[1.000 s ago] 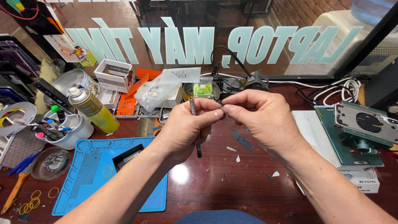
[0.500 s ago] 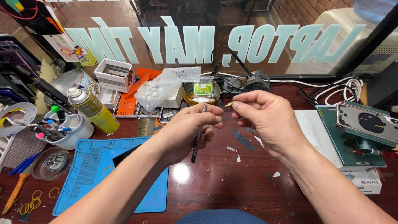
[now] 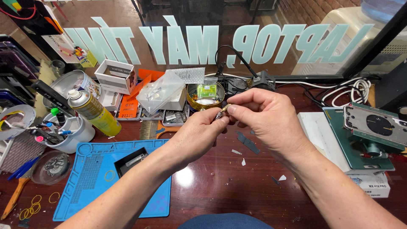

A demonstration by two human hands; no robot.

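right hand (image 3: 271,121): back at tool tip (image 3: 224,109) | left hand (image 3: 199,133): tool now hidden in fist

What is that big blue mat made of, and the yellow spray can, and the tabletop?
The flat blue work mat looks like matte silicone or rubber: dull surface, moulded-in compartments. The yellow spray can seems painted metal, with a silvery shoulder and a white plastic nozzle. The dark reddish tabletop looks like glossy varnished wood or laminate, since a bright light reflects off it; I cannot tell which.

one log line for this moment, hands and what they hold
left hand: grips slim tool | right hand: pinches small brass bit at tool's tip | below: dark wooden bench
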